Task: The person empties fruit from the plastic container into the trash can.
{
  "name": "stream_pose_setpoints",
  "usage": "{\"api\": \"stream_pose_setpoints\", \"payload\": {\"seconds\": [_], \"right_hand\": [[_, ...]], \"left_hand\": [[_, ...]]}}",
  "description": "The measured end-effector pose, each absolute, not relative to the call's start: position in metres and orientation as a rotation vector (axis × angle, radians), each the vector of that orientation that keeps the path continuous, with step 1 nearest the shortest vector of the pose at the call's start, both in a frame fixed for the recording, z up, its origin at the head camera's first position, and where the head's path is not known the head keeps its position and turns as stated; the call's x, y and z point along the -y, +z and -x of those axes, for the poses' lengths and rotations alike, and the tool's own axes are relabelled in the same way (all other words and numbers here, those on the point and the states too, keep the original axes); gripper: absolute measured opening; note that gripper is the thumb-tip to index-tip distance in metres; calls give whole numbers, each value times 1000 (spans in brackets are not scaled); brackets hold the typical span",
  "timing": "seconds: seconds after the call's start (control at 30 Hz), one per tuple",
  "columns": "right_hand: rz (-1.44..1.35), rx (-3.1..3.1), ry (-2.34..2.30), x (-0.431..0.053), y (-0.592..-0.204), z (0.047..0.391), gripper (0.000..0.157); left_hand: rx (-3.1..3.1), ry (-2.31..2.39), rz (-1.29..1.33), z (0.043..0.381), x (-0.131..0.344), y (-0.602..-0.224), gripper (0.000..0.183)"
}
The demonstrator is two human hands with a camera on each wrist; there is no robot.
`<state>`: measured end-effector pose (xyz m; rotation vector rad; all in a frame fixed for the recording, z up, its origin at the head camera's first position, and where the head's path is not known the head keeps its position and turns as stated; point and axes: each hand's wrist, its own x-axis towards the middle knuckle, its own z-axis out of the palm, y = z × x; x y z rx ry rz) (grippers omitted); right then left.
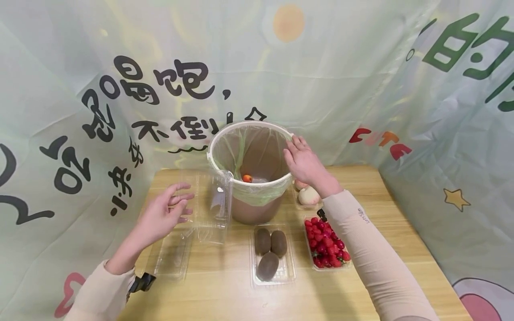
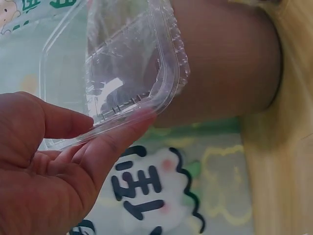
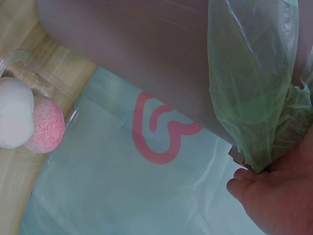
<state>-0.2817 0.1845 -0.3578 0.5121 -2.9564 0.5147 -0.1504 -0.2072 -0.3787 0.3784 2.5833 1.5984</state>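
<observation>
My left hand (image 1: 166, 213) pinches a clear plastic fruit box (image 2: 132, 83) by its edge, thumb on one side and fingers on the other. In the head view this box (image 1: 210, 205) stands on its side, close to the near left of a brown trash bin (image 1: 257, 209). A pale green bag lines the bin, folded over its white rim (image 1: 218, 138). My right hand (image 1: 307, 165) holds the bin's right rim, its fingers over the edge by the bag (image 3: 254, 88). One small orange fruit (image 1: 247, 179) lies inside the bin.
A clear tray with three kiwis (image 1: 268, 266) stands at the front middle. Right of it is a box of red berries (image 1: 326, 245). Pale pink peaches (image 1: 308, 195) sit beside the bin. Another clear tray (image 1: 172, 256) lies at left. Printed cloth walls (image 1: 321, 89) enclose the table.
</observation>
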Motion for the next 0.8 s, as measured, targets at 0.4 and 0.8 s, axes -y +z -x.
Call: {"api": "stream_pose_setpoints", "payload": {"seconds": [0.4,0.8], "right_hand": [[-516,2950,517,-184,-360,283,60],[-508,2948,533,-184,-360,283,61]], "left_hand": [[-2424,1607,-235,134,206,-435,46],[-2391,1541,-157,131,194,-482,41]]}}
